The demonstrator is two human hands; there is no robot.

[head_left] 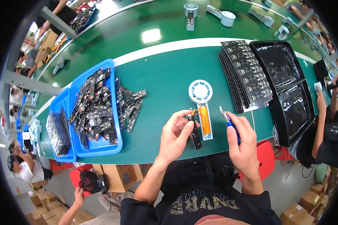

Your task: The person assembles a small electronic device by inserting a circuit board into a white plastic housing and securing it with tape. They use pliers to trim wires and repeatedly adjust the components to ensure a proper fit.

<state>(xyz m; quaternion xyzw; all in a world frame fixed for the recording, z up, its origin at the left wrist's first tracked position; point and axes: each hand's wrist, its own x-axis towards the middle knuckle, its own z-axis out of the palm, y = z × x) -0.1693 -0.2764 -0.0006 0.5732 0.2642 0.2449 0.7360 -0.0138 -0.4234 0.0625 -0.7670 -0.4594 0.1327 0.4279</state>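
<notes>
Between the thumb and fingers of my left hand [177,137] is a narrow black circuit board [194,134], tilted and just left of a handheld fan [201,92]. The fan lies on the green bench with its round pale-blue head away from me. Its open handle shows a long orange battery [205,120]. Thin orange wires [195,111] run between the battery and the board's upper end. To the right of the fan, my right hand [242,140] is closed round a blue-handled tool [231,125]. The tool's metal tip points up and left, apart from the fan.
Blue trays [118,123] at left hold a heap of black circuit boards, with loose boards [133,108] beside them. Stacked board panels [246,77] and a black tray [279,65] stand at right. More fans [228,18] lie on the green surface beyond the white strip. Other people sit nearby.
</notes>
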